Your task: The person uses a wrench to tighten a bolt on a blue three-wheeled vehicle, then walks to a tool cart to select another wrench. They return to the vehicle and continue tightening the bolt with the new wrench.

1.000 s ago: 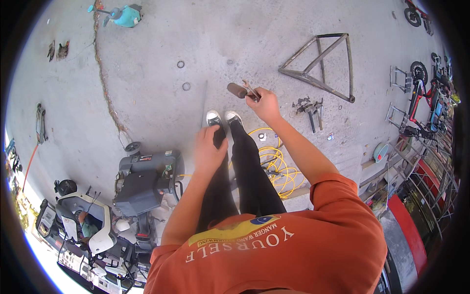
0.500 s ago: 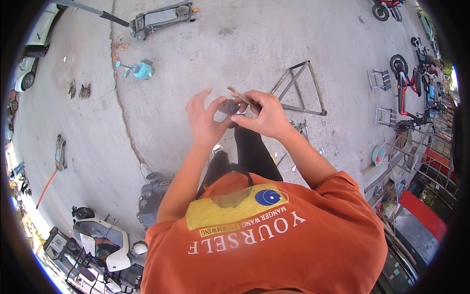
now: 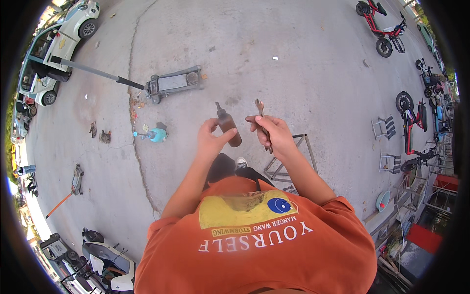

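My left hand (image 3: pixel 214 139) grips a dark brown bottle (image 3: pixel 227 125) with a narrow black nozzle that points up and away from me. Just to its right, my right hand (image 3: pixel 274 137) holds a rusty metal open-ended wrench (image 3: pixel 260 109), jaw upward. The bottle and wrench are apart. Below and beyond my right hand, a triangular metal frame (image 3: pixel 309 151) lies on the concrete floor, partly hidden by my arm.
A wheeled floor jack (image 3: pixel 174 82) with a long handle stands ahead, near a turquoise can (image 3: pixel 158 135). A white car (image 3: pixel 61 36) is at upper left. Red-and-black scooters (image 3: pixel 387 32), small folding stools (image 3: pixel 384 128) and a bowl (image 3: pixel 383 201) are on the right.
The bottle passed from my right hand to my left. My hands have drawn apart after meeting, the wrench staying in my right. The view has shifted toward the jack and car.
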The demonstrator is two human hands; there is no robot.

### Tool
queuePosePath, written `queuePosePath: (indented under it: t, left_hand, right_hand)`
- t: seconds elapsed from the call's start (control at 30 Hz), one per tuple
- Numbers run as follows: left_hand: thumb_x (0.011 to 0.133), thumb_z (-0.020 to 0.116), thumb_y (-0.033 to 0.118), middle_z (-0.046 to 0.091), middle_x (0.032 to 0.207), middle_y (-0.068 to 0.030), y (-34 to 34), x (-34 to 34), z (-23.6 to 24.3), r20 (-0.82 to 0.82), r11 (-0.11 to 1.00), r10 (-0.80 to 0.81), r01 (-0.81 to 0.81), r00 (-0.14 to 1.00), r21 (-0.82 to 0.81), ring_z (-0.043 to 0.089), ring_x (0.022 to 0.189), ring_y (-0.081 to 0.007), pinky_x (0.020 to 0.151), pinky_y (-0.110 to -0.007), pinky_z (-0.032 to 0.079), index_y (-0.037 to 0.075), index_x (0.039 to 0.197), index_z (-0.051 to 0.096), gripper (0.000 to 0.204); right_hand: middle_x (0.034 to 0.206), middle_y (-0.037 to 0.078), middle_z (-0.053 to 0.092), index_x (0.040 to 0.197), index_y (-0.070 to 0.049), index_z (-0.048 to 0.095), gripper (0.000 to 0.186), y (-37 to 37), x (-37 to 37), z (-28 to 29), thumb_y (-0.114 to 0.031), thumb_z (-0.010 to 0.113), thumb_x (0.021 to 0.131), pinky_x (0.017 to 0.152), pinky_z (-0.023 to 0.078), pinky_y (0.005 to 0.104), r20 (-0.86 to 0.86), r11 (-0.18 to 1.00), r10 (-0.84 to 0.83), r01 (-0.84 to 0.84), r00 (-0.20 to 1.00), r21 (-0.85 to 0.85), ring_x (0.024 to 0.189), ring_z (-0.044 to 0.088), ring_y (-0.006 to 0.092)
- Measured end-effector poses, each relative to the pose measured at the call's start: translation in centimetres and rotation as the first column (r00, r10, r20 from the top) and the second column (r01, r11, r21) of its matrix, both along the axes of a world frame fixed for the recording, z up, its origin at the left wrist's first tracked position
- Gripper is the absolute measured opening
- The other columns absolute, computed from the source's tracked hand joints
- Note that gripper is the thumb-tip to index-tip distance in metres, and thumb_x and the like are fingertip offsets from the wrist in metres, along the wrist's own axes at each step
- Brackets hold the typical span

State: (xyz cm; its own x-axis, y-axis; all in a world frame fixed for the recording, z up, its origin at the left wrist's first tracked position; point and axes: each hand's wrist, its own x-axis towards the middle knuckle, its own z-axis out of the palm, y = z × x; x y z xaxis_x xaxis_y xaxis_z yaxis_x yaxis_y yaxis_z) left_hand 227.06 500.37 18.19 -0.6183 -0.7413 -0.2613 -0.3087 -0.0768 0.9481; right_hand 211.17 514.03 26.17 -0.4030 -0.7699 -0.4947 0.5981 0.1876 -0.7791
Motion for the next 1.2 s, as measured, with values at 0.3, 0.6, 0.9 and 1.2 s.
queuePosePath:
  t: [0.3,0.6,0.9,1.2]
  left_hand:
    - [0.069,0.085,0.021,0.064,0.091,-0.0033,-16.0,-14.4,-2.9,0.032,0.958,0.038,-0.027,0.999,-0.286,0.058,0.089,-0.0116,0.083,-0.029,0.046,0.002,0.098,0.066,0.039]
    - [0.068,0.084,0.035,0.065,0.097,-0.0108,-31.5,-34.8,3.6,0.004,0.92,-0.057,0.054,0.998,-0.388,0.059,0.099,-0.0249,0.088,-0.037,0.046,0.003,0.096,0.067,0.046]
    - [0.068,0.082,0.037,0.064,0.094,-0.0124,-50.3,-51.1,2.9,0.104,0.777,0.22,-0.11,0.97,-0.62,0.061,0.092,-0.0283,0.084,-0.039,0.046,0.003,0.094,0.066,0.046]
    - [0.069,0.082,0.035,0.065,0.104,-0.0103,-66.7,-58.0,4.8,0.099,0.716,0.589,-0.461,0.802,-0.525,0.058,0.103,-0.0281,0.091,-0.038,0.044,0.006,0.095,0.068,0.041]
  right_hand:
    - [0.077,0.004,0.059,0.103,0.004,0.065,0.031,-13.6,-16.5,-2.6,-0.023,0.054,0.097,0.04,0.03,0.0209,-0.115,0.999,-0.044,0.045,0.992,-0.001,0.045,0.04,0.0048]
    - [0.076,0.006,0.061,0.101,0.006,0.065,0.033,-23.1,-35.8,-3.9,-0.025,0.054,0.095,0.039,0.031,0.0208,-0.249,0.927,-0.332,0.364,0.91,0.09,0.046,0.042,0.0055]
    - [0.068,0.004,0.059,0.091,0.003,0.067,0.026,-40.3,-59.6,-10.0,-0.02,0.054,0.093,0.036,0.03,0.0207,-0.388,0.942,-0.175,0.269,0.905,0.202,0.042,0.041,0.0051]
    - [0.061,-0.002,0.054,0.073,-0.001,0.066,0.029,-77.3,-73.3,-2.2,-0.023,0.059,0.09,0.045,0.026,0.0229,-0.708,0.963,0.186,-0.27,0.682,-0.007,0.05,0.039,0.0048]
